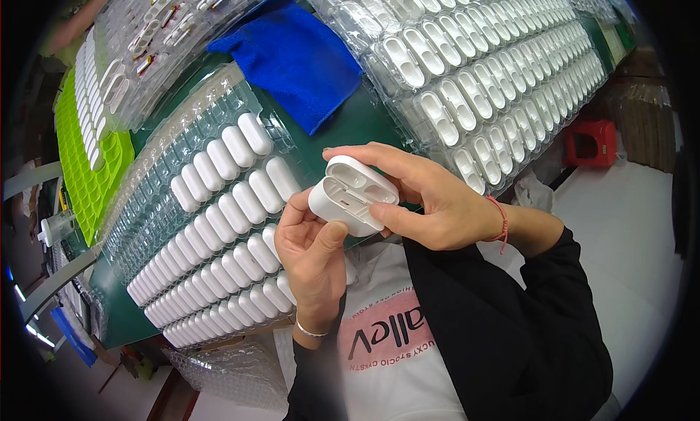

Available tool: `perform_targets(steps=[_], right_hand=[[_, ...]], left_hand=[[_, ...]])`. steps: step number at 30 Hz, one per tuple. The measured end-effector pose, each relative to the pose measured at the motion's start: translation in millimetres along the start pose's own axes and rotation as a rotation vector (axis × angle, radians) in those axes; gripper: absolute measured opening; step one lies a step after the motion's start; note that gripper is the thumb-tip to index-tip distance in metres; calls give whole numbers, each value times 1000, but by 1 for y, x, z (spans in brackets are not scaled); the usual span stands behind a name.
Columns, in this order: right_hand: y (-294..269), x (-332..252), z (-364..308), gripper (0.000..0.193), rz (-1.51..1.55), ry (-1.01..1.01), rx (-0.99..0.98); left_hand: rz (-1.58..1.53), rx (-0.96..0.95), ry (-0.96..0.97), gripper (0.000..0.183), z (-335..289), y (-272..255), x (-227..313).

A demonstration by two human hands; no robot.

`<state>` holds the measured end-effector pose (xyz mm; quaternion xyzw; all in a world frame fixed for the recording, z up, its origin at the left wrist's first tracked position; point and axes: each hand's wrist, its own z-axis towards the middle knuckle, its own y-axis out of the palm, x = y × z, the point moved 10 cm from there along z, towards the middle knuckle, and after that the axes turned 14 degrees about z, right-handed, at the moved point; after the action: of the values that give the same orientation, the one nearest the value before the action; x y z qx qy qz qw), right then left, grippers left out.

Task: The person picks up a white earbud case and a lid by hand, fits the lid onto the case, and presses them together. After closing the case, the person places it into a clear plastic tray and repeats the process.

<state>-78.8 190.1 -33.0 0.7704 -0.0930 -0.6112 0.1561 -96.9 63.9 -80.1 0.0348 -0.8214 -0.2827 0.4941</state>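
A white earbud charging case (pixel 348 204) is held up between my two hands, its hinged lid (pixel 359 174) flipped open so the hollow inside shows. My left hand (pixel 313 253) grips the body from the left, with the thumb along its lower side. From the right, my right hand (pixel 437 202) has its index finger behind the lid and its thumb pressed at the inner edge of the case. Just left of my left hand, rows of closed white cases (pixel 240 209) fill part of a clear plastic tray (pixel 164 155).
A blue cloth (pixel 292 56) lies on the green table (pixel 372 118) beyond my hands. Stacked clear trays of open white case shells (pixel 474 93) stand at the right. A bright green tray (pixel 76 158) sits far left, and a red stool (pixel 590 142) stands on the floor.
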Motion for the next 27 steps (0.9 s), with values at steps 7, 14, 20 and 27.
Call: perform_targets(steps=[7, 14, 20, 27], right_hand=[[2, 4, -1, 55, 96, 77, -22], [0, -25, -7, 56, -449, -333, 5], [10, -27, -8, 61, -687, -294, 8], [11, -34, -10, 60, -694, -366, 61]], left_hand=[[33, -54, 8, 54, -1, -4, -2], [-10, -18, -5, 46, 0, -1, -3], [22, -7, 14, 44, -2, -2, -2], [84, 13, 74, 41, -6, -1, 3]])
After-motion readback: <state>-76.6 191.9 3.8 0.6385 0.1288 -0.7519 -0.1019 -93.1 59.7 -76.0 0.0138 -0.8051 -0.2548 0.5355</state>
